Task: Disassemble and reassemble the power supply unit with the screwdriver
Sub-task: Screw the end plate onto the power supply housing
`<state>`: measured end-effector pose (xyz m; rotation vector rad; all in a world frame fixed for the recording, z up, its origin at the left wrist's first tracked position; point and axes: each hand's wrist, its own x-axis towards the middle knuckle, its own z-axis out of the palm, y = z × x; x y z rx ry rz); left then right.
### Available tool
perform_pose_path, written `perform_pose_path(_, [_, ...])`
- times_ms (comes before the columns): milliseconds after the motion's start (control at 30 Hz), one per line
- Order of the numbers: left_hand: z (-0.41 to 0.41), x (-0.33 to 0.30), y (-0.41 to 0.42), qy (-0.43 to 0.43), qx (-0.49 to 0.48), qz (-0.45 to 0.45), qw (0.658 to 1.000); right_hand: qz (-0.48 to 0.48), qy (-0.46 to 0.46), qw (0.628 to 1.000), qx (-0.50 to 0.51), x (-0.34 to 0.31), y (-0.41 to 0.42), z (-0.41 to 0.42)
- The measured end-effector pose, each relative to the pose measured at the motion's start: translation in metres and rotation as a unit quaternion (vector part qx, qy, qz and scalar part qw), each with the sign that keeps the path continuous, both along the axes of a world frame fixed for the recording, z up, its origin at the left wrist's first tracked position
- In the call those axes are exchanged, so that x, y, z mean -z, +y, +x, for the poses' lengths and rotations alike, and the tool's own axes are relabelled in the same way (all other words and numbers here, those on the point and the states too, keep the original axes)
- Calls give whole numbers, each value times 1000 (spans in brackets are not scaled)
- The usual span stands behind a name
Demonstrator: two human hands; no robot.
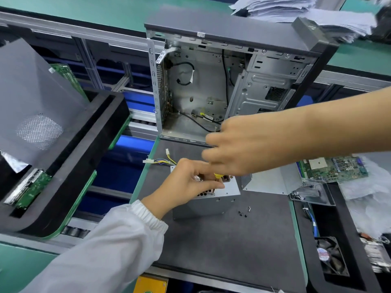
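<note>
an open case (pixel 211 85) stands behind the mat (pixel 222 246). a board (pixel 334 169) lies right, papers (pixel 296 9) behind, a fan (pixel 330 256) near.

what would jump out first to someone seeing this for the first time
Both hands meet at centre: the right hand grips a yellow-handled screwdriver over the power supply unit, which the left hand steadies. Just behind stands an open, gutted computer case, and a few loose screws lie on the dark mat to the unit's right.
</note>
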<state>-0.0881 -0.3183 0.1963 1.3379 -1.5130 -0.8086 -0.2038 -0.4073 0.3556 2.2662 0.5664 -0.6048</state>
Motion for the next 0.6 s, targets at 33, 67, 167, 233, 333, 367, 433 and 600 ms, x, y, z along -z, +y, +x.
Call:
perform_pose_path(33, [1, 0, 0, -1, 7, 3, 1000, -26, -7, 997, -66, -5, -1, -3])
perform_pose_path(67, [1, -1, 0, -8, 11, 6, 1000, -48, -1, 995, -87, -6, 1, -5])
perform_pose_path(167, [1, -5, -2, -3, 38, 26, 999, 19, 26, 994, 103, -3, 19, 5])
perform_pose_path(233, [2, -8, -2, 24, 30, 20, 999, 136, 52, 878, 455, 6, 19, 22])
perform_pose_path(333, [2, -9, -3, 26, 18, 17, 999, 240, 108, 659, 704, 5, 7, 41])
perform_pose_path(367, [2, -10, -3, 30, 15, 30, 999, 214, 118, 701, 670, 3, 3, 40])
perform_pose_path(433, [3, -11, -3, 41, 2, 43, 998, 69, 72, 908, 407, 6, 7, 25])
perform_pose_path(600, [6, -12, -2, 23, 30, 33, 999, -127, 67, 990, -5, 4, 18, 4])
